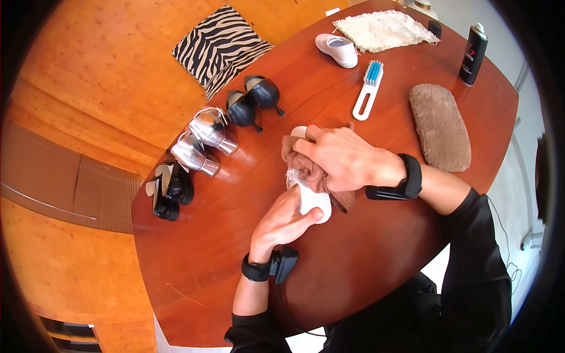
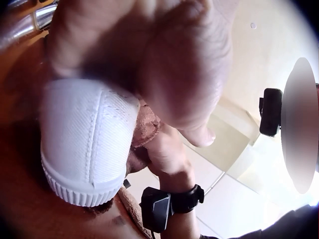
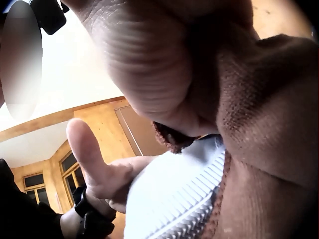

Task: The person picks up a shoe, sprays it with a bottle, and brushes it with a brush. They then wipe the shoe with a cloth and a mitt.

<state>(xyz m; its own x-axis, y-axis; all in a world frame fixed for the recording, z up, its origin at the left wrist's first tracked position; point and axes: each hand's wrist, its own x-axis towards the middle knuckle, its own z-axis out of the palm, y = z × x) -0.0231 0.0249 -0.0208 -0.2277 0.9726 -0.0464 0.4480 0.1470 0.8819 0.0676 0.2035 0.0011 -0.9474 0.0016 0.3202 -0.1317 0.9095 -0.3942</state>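
A white canvas shoe (image 1: 313,203) with a ribbed rubber sole is in my left hand (image 1: 279,222), raised close over the table. The thumb stands out along the shoe's near end, and the other fingers are mostly hidden behind it. My right hand (image 1: 344,156) grips a bunched brown cloth (image 1: 305,166) against the shoe. Part of the cloth hangs below the right hand. In the left wrist view, the shoe's rounded, stitched end (image 2: 89,144) shows beneath the left palm. The right wrist view has the cloth (image 3: 269,114) draped beside the ribbed sole.
A matching white shoe (image 1: 337,50), a white cloth (image 1: 385,30) and a blue-bristled brush (image 1: 369,91) lie ahead. A brown fuzzy pad (image 1: 440,126) and a black spray can (image 1: 473,56) are at right. Silver heels (image 1: 197,141), black heels (image 1: 253,101) and black shoes (image 1: 169,191) line the left edge.
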